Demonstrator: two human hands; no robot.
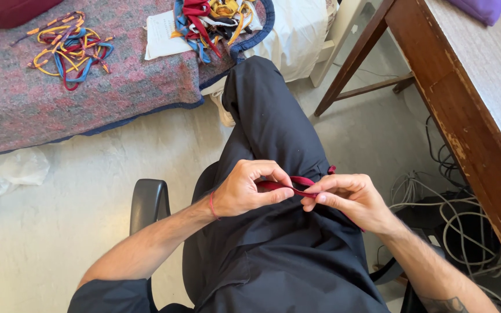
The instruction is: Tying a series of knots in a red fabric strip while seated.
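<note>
A dark red lace (297,183) is stretched between my two hands above my lap. My left hand (244,188) pinches one stretch of it between thumb and curled fingers; a thin red band circles that wrist. My right hand (349,200) grips the lace just to the right, fingertips almost meeting the left thumb. A short end of the lace pokes out behind my right hand near my thigh. I sit in black trousers (273,133) on a dark chair, one leg stretched towards the bed.
A bed with a mottled pink-grey blanket (88,87) holds a loose pile of coloured laces (68,49) and another pile on white paper (213,20). A wooden table (471,87) stands at right, tangled cables (453,214) beneath it. A chair armrest (149,200) is at left.
</note>
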